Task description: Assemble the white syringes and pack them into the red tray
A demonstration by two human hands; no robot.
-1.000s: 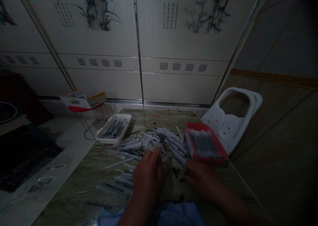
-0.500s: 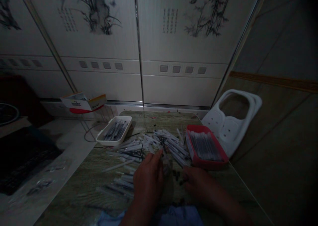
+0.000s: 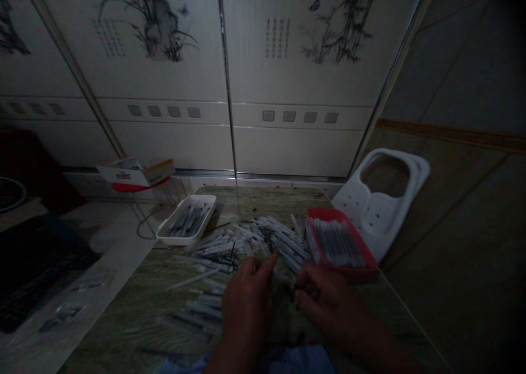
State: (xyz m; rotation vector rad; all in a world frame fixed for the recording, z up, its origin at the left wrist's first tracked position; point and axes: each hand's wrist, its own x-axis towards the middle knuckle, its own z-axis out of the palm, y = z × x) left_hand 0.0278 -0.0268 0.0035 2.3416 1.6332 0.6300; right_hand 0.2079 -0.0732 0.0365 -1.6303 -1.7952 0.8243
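Lower centre of frame: left hand (image 3: pixel 249 302) with fingers curled, grip impossible to tell; to its right, right hand (image 3: pixel 322 297) with fingers bent inward (any held piece too dark to tell). Mid-frame, just beyond both: loose pens (image 3: pixel 290 242) heaped on the desk (image 3: pixel 137 311). Left of centre: white tray (image 3: pixel 175 241) of pens. Right of centre: red basket (image 3: pixel 354 271), also with pens.

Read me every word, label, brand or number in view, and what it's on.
Nothing reads clearly.
Box: dark lettering on its side, too blurred to read.
Middle door: columns of characters, too small to read.
Right door: columns of characters, also too small.
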